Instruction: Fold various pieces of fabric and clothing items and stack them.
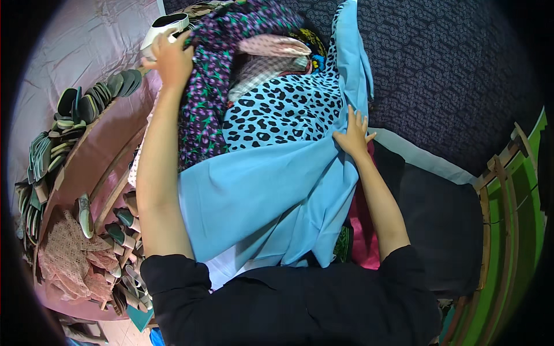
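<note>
My left hand (171,62) reaches to the far left, beside a white shoe-like thing (164,27) with a dark opening. Its fingers are bent but apart, and whether they touch that thing I cannot tell. My right hand (354,136) lies with spread fingers on a plain light-blue cloth (248,187). The blue cloth drapes toward my body and runs up the right side of the pile. Light-blue fabric with black leopard spots (283,109) lies in the middle. Dark fabric with purple flowers (203,98) is heaped along its left.
Many shoes stand in curved rows (95,104) at the left, with a pinkish lace cloth (75,254) near them. Pink and checked fabrics (265,72) lie at the back. A dark patterned cloth (438,75) spreads at the right, above a black cushion-like block (441,225) and a wooden frame (502,219).
</note>
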Motion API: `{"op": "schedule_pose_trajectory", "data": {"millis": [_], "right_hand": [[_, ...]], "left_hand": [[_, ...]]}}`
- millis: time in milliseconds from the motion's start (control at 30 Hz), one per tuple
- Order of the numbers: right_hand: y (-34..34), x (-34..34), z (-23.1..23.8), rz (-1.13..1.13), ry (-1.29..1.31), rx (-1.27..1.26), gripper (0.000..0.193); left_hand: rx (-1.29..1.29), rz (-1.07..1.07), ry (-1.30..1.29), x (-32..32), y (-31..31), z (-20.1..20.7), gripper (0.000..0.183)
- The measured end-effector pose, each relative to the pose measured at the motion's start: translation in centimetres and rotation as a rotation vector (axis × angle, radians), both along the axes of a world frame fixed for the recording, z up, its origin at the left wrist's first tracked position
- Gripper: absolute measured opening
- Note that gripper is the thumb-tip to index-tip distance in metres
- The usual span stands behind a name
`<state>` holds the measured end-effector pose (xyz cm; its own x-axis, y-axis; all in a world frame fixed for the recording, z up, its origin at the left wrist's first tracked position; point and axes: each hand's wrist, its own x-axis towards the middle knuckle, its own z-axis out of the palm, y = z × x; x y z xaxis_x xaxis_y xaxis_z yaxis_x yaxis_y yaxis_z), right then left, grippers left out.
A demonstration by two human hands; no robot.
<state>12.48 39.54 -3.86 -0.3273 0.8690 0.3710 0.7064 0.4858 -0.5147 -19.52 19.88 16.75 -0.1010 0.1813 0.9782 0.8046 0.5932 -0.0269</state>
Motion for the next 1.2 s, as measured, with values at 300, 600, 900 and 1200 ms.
{"op": "schedule_pose_trajectory", "data": {"millis": [300,600,900,1200], "right_hand": [[-8.3,-3.8,5.9,0.372,0.503,0.258,0.093],[-13.1,-4.3,8.0,0.768,1.552,-0.464,0.046],[-10.5,-2.4,5.6,0.512,1.393,-0.605,0.051],[-10.4,-0.1,5.6,0.46,1.225,-0.867,0.055]], "left_hand": [[0.284,-0.807,-0.349,-0.1,-1.5,-1.0,0.052],[-0.612,-0.886,-0.392,15.2,-5.8,-5.7,0.059],[-0.636,-0.303,-0.363,14.3,-14.0,-11.8,0.117],[-0.785,-0.485,-0.417,23.1,-22.7,-19.2,0.038]]}}
